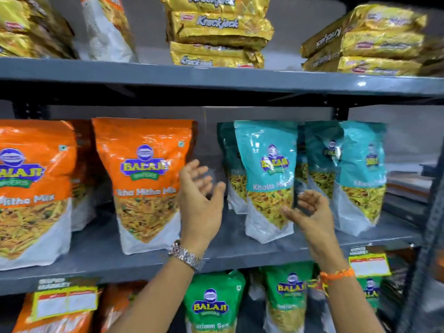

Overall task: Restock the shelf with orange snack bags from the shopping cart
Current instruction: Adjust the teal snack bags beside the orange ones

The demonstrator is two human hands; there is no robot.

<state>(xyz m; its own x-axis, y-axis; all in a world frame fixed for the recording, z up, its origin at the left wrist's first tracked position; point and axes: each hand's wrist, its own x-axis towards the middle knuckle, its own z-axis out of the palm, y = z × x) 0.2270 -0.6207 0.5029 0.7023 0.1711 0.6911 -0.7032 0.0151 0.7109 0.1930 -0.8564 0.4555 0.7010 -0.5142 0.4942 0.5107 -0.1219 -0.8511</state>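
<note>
An orange snack bag (146,183) stands upright on the grey middle shelf (101,255), with another orange bag (33,191) at the far left and a third half hidden behind them. My left hand (199,203), with a metal watch on its wrist, hovers open just right of the central orange bag, fingers apart and holding nothing. My right hand (310,212) is open too, palm up, in front of a teal bag (269,179). The shopping cart is out of view.
Teal snack bags (360,174) fill the right of the middle shelf. Gold biscuit packs (216,32) are stacked on the upper shelf. Green bags (213,304) and more orange bags (55,313) stand below, behind yellow price tags. A dark metal upright (430,236) bounds the right side.
</note>
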